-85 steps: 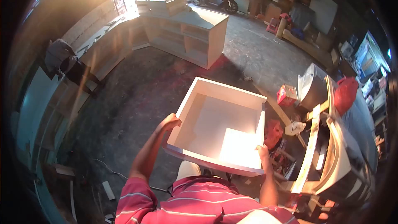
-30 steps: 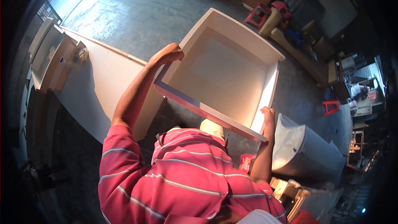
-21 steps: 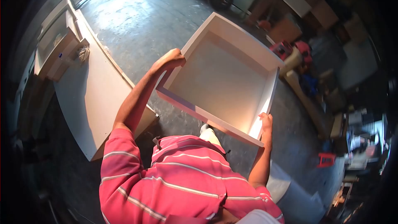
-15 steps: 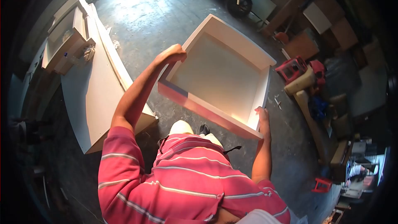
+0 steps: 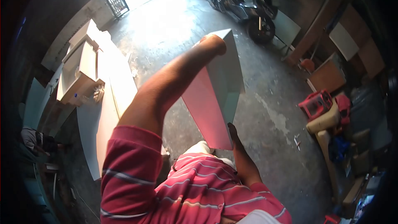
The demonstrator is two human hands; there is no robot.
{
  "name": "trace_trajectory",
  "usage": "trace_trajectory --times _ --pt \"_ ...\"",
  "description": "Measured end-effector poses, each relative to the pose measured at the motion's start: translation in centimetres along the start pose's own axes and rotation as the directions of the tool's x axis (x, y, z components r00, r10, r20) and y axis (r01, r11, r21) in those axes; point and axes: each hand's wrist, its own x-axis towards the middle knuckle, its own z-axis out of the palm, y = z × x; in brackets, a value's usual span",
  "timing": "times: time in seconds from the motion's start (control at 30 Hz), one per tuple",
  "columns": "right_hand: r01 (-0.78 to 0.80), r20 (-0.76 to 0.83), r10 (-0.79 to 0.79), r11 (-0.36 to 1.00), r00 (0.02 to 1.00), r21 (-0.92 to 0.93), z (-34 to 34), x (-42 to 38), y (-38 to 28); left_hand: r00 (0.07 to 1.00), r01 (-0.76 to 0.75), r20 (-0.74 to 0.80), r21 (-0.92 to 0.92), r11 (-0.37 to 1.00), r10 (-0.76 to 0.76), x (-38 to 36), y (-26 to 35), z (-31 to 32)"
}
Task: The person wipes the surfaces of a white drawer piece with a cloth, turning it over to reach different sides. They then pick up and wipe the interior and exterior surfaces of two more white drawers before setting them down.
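Observation:
A pale, shallow drawer box [image 5: 203, 103] is held up in front of me, turned steeply so that one long side and part of its inside show. My left hand [image 5: 214, 45] is closed around its far upper edge, with the arm stretched across. Lower down, my right hand [image 5: 233, 132] grips the near end, its fingers partly hidden behind the wood. Reddish light falls on the side panel facing me.
To the left lies a large pale curved panel [image 5: 88, 124] with another drawer-like box [image 5: 78, 74] on it. Motorcycles [image 5: 236, 4] stand at the back near the bright doorway. Red items [image 5: 316, 104], boards and clutter line the right side. A person [image 5: 35, 139] is at far left.
The drawer box has swung from facing up to nearly on edge. My left hand has risen and moved right with it; my right hand has shifted left and down. The camera view has turned too.

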Motion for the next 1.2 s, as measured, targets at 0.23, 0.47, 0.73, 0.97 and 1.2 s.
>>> trace_trajectory --times 0.23,0.47,0.73,0.97,1.2 --pt "0.147 0.028 -0.148 0.989 0.989 0.013 2.2 4.6 -9.1 0.994 -0.106 0.001 0.061 0.993 0.106 9.6 -2.0 -1.2" --pt "0.046 0.187 -0.010 0.981 0.982 -0.189 0.8 11.2 -15.9 0.994 0.015 -0.106 -0.246 0.969 -0.042 6.5 -5.0 -2.9" --pt "0.433 0.046 -0.594 0.529 0.803 -0.730 7.3 15.7 -22.9 0.942 0.133 -0.287 -0.154 0.979 -0.173 2.4 -8.8 1.5" --pt "0.741 0.543 -0.588 0.149 0.599 -0.655 17.8 18.5 -34.7 0.954 0.224 -0.225 0.096 0.970 -0.198 -3.8 -11.2 9.5" --pt "0.803 0.801 0.057 -0.068 0.596 -0.593 23.4 16.8 -23.1 0.947 0.310 -0.152 0.204 0.928 -0.283 -14.6 -13.2 15.9"
